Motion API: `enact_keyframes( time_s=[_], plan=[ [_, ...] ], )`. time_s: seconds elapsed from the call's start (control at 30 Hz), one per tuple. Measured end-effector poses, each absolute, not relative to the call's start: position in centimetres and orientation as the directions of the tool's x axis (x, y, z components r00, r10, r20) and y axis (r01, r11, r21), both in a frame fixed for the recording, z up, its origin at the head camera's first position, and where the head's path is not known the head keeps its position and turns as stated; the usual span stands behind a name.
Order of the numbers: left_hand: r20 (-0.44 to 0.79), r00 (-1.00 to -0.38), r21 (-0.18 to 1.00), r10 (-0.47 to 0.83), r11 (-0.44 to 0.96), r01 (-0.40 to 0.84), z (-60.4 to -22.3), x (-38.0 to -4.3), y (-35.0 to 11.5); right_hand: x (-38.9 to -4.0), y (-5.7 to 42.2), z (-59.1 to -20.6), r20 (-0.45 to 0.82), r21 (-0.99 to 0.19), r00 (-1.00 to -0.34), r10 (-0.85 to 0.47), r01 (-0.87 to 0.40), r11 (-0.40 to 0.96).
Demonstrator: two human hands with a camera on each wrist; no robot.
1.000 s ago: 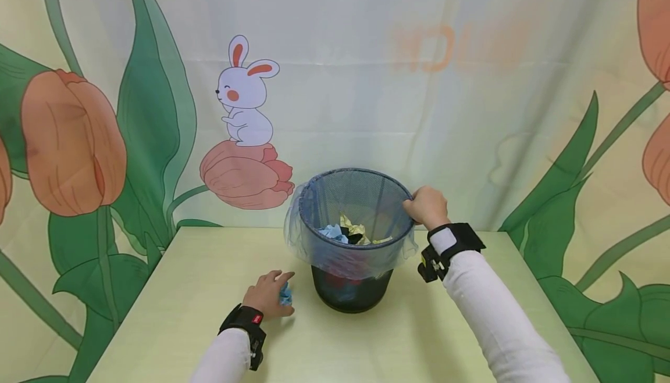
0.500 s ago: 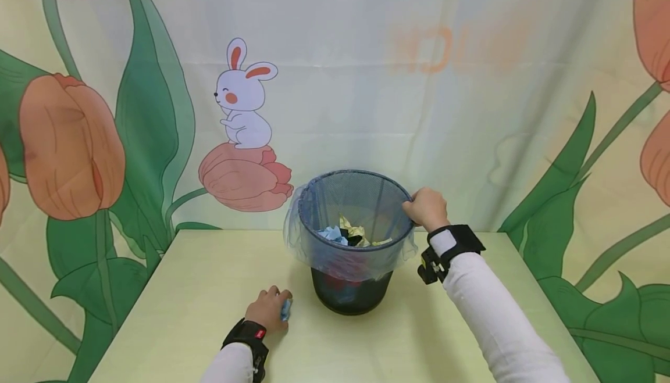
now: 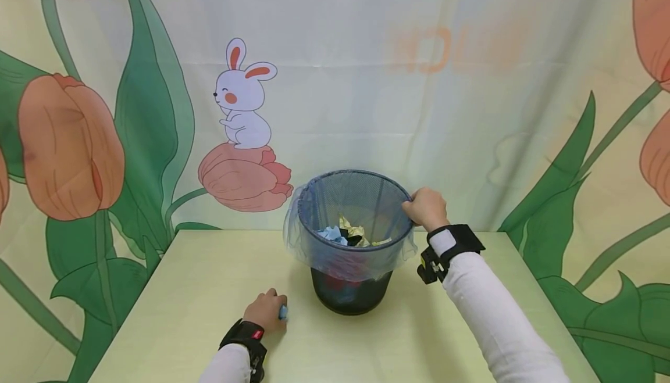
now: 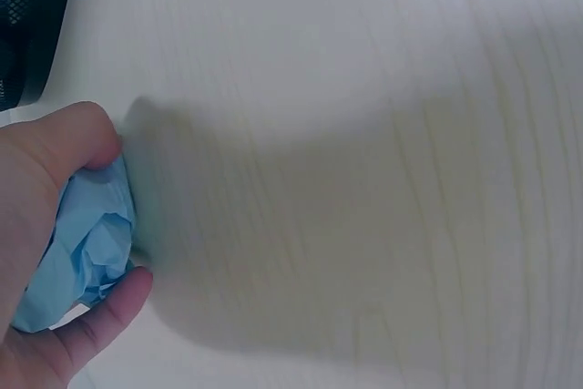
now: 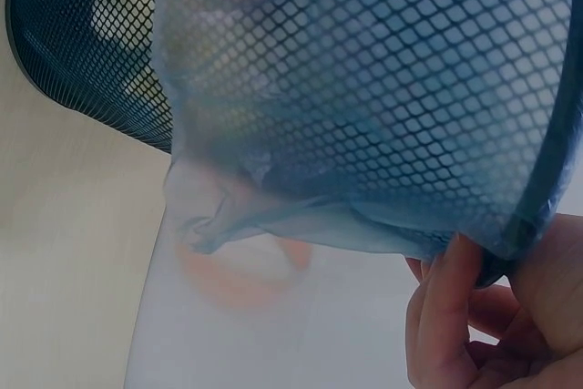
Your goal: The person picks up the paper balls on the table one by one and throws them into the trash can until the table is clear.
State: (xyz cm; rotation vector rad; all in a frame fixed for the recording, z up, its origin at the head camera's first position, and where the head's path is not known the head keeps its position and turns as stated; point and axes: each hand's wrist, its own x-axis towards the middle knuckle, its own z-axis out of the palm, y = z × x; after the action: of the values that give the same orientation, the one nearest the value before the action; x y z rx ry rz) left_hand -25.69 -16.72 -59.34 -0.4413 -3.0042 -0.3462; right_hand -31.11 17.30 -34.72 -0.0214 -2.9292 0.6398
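My left hand (image 3: 266, 311) is low over the table, left of the bin, and grips a crumpled ball of blue paper (image 4: 91, 239) between thumb and fingers. Most of the ball is hidden by the hand in the head view. A dark mesh wastebasket (image 3: 352, 296) stands upright on the table, lined with a thin blue plastic bag (image 3: 348, 262) folded over its rim. My right hand (image 3: 428, 208) grips that rim on the right side, pinching the bag (image 5: 364, 216) against it. Inside lie crumpled light blue paper (image 3: 334, 234), yellow paper (image 3: 357, 232) and something black.
The pale wood-grain table (image 3: 209, 267) reaches back to a hanging cloth backdrop (image 3: 345, 110) printed with tulips and a rabbit. In the left wrist view the basket's base (image 4: 36, 52) shows near the thumb.
My left hand has moved slightly toward me and its fingers have closed round the blue paper ball. The right hand keeps its grip on the rim, and the basket stays in place.
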Motion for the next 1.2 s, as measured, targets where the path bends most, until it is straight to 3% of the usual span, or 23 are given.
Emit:
enact_keyframes(
  time_s=[0.57,0.77,1.2],
  plan=[
    [0.138,-0.938,0.154,0.317,0.929,0.336,-57.2,-26.4,-18.4,-31.2,17.5,-35.0,0.135,-0.420,-0.989,0.054,-0.008,0.907],
    [0.116,-0.945,0.190,0.306,0.927,0.323,-55.0,-26.7,-18.5,-31.3,17.5,-35.1,0.134,-0.417,-0.989,0.055,-0.006,0.909],
    [0.154,-0.933,0.125,0.325,0.930,0.345,-48.6,-27.9,-19.7,-31.0,17.5,-35.0,0.148,-0.397,-0.988,0.053,-0.010,0.918]
  ],
)
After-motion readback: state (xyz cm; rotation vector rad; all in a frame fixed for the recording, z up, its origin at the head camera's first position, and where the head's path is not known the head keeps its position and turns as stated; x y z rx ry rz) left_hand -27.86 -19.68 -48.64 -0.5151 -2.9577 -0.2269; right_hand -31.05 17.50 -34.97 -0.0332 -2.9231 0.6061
